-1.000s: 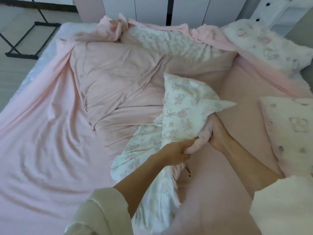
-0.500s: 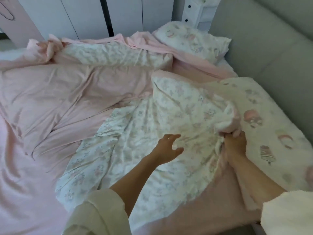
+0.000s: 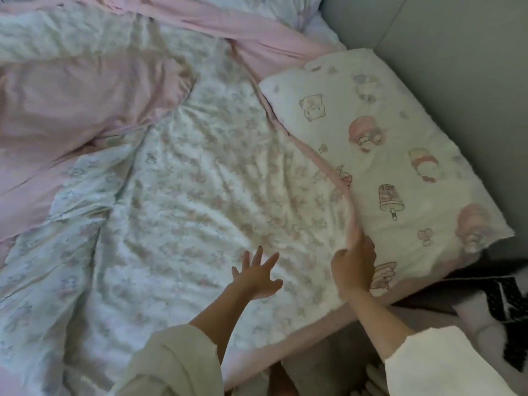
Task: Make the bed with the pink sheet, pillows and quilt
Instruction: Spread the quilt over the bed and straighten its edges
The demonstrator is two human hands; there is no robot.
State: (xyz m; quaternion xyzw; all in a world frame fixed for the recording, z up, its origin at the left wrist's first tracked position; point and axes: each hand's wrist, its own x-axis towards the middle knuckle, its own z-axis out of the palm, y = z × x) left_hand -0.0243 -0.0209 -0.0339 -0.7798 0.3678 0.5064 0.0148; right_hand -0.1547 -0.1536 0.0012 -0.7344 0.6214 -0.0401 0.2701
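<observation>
- Head view, looking down over the near side of the bed: quilt (image 3: 200, 195) lies spread across the middle, white floral side up, heavily creased, with its plain pink side folded over and showing at upper left.
- Quilt's near right corner reaches the mattress edge; its pink-bound edge runs along the side of the nearest pillow (image 3: 385, 155) and touches it.
- Right hand (image 3: 354, 264) grasps that quilt edge just beside the pillow, fingers curled around the fabric, lifting a small ridge of it.
- Left hand (image 3: 257, 272) is released, fingers spread and straight, over the floral surface just left of the right hand; whether the palm presses the cloth or hovers above it cannot be told.
- Pillow sits at the right, against the grey padded headboard (image 3: 457, 52); white case printed with pink cartoon figures, a bear and a drink cup. No legible writing on it.
- Second pillow (image 3: 257, 7) only partly in frame at the top edge, print too blurred to read.
- Pink sheet (image 3: 274, 355) shows as a strip along the mattress edge below the quilt.
- Both forearms wear cream sleeves (image 3: 171, 364) pushed up from the wrists.
- Dark object with white dots (image 3: 505, 298) on the floor at lower right; identity unclear.
</observation>
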